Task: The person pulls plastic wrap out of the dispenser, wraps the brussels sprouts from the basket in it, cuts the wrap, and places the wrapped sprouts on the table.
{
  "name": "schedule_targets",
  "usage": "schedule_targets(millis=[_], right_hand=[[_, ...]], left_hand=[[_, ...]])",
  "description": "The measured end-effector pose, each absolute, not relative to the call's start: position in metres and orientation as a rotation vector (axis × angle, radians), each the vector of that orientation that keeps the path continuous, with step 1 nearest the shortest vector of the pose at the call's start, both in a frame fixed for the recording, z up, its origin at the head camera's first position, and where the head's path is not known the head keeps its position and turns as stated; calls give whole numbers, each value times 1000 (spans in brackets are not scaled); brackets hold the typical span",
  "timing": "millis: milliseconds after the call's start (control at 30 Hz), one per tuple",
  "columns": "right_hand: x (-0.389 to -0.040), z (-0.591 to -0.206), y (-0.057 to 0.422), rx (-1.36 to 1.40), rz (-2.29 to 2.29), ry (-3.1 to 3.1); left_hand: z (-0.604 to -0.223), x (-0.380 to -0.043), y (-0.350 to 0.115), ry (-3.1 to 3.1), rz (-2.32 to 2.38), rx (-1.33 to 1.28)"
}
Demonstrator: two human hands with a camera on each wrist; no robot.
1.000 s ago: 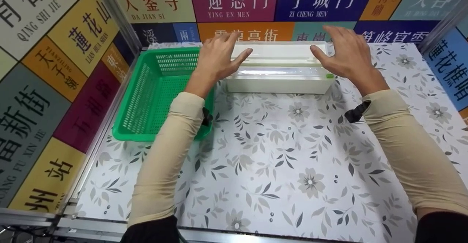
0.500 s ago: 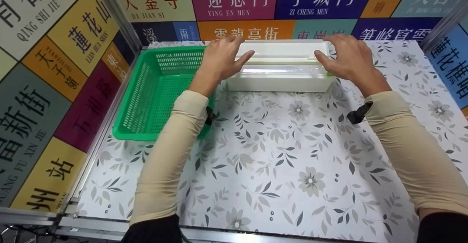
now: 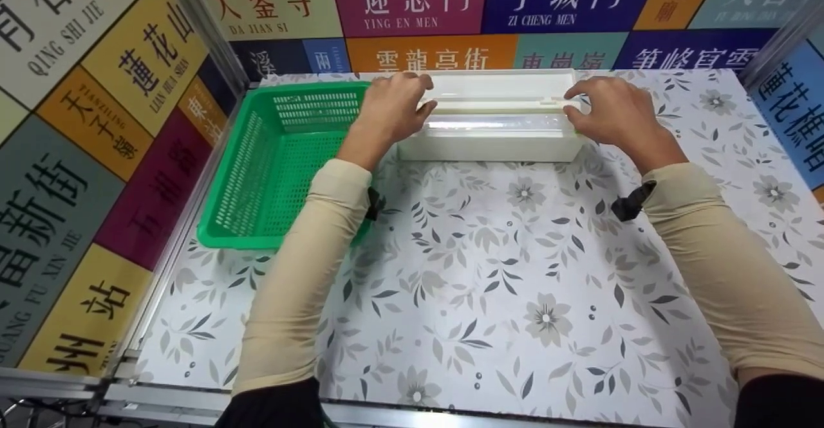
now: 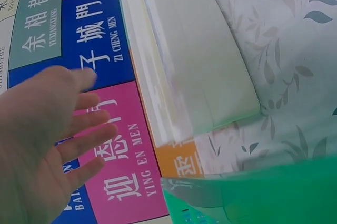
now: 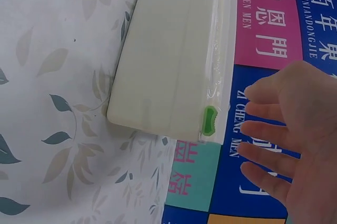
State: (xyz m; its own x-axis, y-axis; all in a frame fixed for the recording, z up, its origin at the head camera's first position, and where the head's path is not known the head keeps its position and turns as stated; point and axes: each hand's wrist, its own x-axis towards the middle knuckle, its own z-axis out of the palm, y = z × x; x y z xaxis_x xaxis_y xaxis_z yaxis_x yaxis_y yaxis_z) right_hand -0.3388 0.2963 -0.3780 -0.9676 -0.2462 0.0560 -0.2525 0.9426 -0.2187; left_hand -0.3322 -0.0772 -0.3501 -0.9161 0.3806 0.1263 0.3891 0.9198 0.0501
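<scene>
Near the white box (image 3: 489, 149), the left hand (image 3: 394, 107) and right hand (image 3: 615, 109) hover.

Box (image 3: 489, 149), one o'clock in the head view: opaque plastic, smooth, low sheen. Strip (image 3: 502, 123) along its top: clear, glossy plastic. Slider (image 5: 209, 121): plastic. Basket (image 3: 241, 242), nine to ten o'clock: perforated plastic, mild sheen. Desk covering (image 3: 476, 286): smooth printed sheet; paper or vinyl, the view does not settle which. Sleeves (image 3: 714, 260), four and eight o'clock: matt cloth, creased. Rail (image 3: 399, 418), six o'clock: smooth metal.
</scene>
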Motion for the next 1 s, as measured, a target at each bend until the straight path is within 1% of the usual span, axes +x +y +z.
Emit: schedule_targets(millis=[333,633,1000], right_hand=[[-340,-386,299,439,385,-3046],[-342,-394,300,421,402,-3070],[-340,-396,298,396,444,-3029]], left_hand=[[-355,-337,-77,-3055,-117,-627],[-362,-340,-79,-3142,-119,-578],[-372,-344,-74,-3177,-11,-544]])
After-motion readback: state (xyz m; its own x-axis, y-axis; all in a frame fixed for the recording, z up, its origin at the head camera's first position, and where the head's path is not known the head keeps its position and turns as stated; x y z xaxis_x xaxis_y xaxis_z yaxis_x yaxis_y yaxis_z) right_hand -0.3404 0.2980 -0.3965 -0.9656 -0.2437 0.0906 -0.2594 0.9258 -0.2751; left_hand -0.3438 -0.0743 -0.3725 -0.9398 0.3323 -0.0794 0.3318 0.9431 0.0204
